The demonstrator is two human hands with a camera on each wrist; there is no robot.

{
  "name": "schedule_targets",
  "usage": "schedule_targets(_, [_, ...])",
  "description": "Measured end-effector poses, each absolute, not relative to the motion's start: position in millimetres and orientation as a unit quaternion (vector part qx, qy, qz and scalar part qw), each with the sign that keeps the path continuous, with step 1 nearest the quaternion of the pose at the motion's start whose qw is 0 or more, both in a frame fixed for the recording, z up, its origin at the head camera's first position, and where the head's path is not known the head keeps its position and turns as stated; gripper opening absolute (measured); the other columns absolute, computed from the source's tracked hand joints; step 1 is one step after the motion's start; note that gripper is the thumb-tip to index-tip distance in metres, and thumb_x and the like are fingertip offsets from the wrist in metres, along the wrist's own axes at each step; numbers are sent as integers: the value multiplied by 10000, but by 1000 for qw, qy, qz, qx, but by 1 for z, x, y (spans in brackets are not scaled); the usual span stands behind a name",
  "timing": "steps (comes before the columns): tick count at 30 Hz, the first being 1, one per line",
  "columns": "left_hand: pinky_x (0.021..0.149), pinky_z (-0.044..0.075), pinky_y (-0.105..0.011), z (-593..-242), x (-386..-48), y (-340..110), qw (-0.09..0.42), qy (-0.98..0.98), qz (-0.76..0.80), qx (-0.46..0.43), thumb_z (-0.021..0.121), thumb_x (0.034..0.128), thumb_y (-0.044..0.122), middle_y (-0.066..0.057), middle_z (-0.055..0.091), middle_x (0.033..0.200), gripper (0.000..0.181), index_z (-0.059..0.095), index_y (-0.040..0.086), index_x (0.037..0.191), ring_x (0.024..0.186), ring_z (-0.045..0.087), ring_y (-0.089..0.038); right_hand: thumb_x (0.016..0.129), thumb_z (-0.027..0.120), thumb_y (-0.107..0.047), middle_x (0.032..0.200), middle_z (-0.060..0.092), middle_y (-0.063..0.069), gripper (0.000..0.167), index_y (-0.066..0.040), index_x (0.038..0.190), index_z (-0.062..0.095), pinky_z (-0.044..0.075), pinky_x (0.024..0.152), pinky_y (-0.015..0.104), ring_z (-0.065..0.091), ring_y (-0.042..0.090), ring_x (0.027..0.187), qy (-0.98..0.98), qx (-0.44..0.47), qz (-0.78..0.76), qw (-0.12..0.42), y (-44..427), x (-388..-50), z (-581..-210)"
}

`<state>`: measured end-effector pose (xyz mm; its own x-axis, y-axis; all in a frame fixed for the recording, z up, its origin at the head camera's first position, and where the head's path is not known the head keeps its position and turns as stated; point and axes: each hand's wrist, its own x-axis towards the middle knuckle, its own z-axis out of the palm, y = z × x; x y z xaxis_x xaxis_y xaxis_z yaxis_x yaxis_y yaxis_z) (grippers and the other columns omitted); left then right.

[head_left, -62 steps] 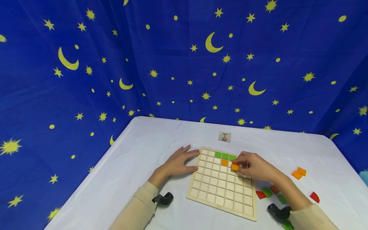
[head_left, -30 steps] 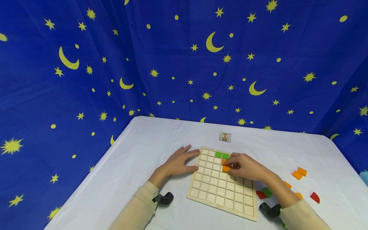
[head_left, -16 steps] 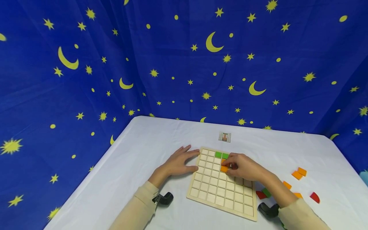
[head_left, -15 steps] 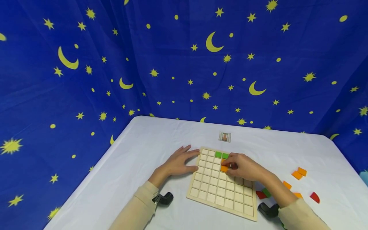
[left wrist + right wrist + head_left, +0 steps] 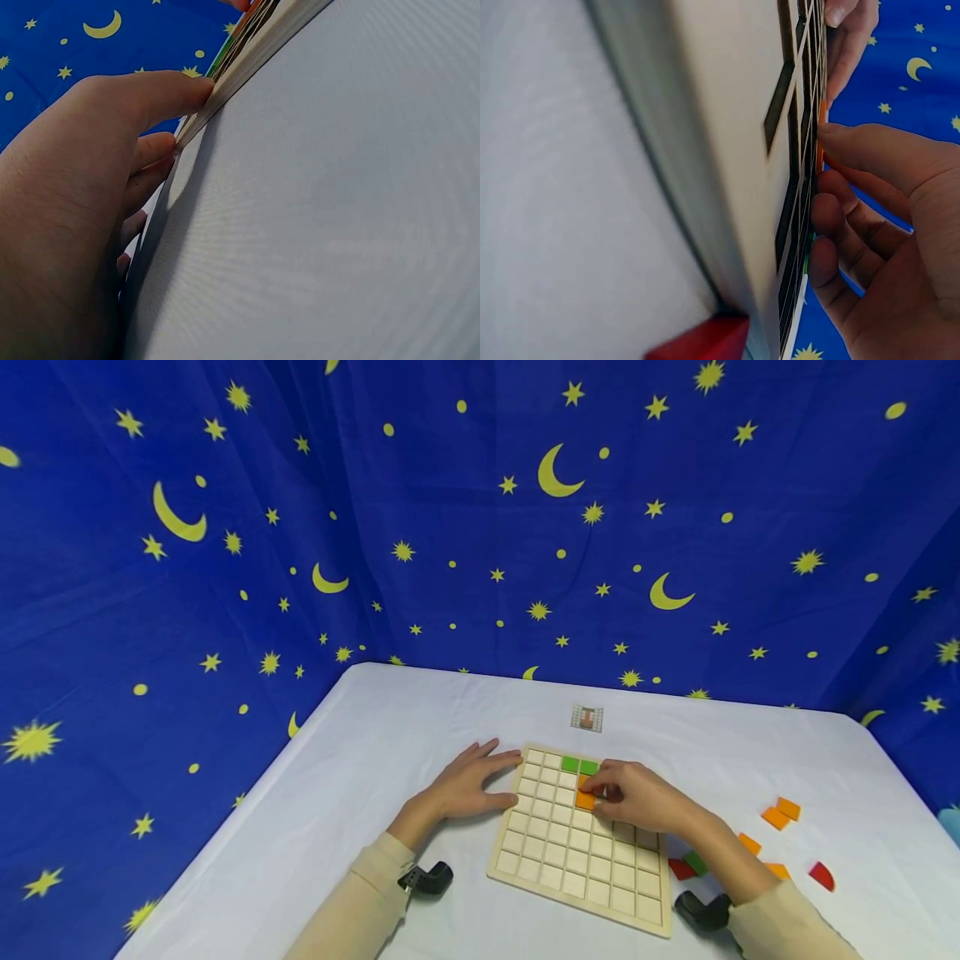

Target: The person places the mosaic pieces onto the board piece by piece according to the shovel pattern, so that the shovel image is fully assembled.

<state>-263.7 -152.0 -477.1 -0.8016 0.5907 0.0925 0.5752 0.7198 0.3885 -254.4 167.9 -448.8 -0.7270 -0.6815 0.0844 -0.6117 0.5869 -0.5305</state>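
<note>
We note: lower orange tile (image 5: 583, 802) brought leftward, now in the board (image 5: 553, 858) cell below upper tile (image 5: 581, 783) | right hand (image 5: 637, 795): fingers bent, nearly closed, pinching lower tile | left hand (image 5: 467, 783): spread, grasping nothing, at board edge | we judge orange column extended, release pending

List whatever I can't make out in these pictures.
Head view: some cells of the board, covered by the right hand.
Head view: fine detail on the card, too small.
Head view: what the light-blue thing is, cut off by the right edge.
Right wrist view: the red piece's full shape, cut off by the bottom edge.
</note>
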Motion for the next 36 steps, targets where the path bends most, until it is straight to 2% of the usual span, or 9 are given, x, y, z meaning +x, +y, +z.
schedule_targets(9, [1172, 88, -422, -480, -264, -152, 13, 925, 205, 319, 559, 883, 592, 127, 356, 1502, 688, 433, 246, 1465, 1441, 157, -227, 848, 742, -176, 919, 603, -101, 238, -170, 1085, 726, 503, 647, 247, 545, 54, 743, 887, -362, -281, 59, 173, -252, -443])
schedule_targets(19, [1173, 73, -406, -480, -266, -152, 16, 927, 200, 318, 557, 886, 591, 131, 352, 1504, 684, 434, 247, 1465, 1443, 145, -216, 848, 741, -163, 889, 596, -89, 244, -124, 1089, 726, 487, 596, 241, 521, 78, 696, 891, -348, -283, 69, 185, -250, -440])
schedule_targets(36, [1172, 81, -421, -480, -266, -152, 15, 926, 203, 319, 560, 884, 591, 131, 354, 1503, 688, 434, 245, 1465, 1442, 149, -219, 850, 746, -201, 878, 592, -103, 253, -145, 1094, 708, 494, 608, 233, 534, 86, 719, 901, -322, -282, 73, 205, -244, -444])
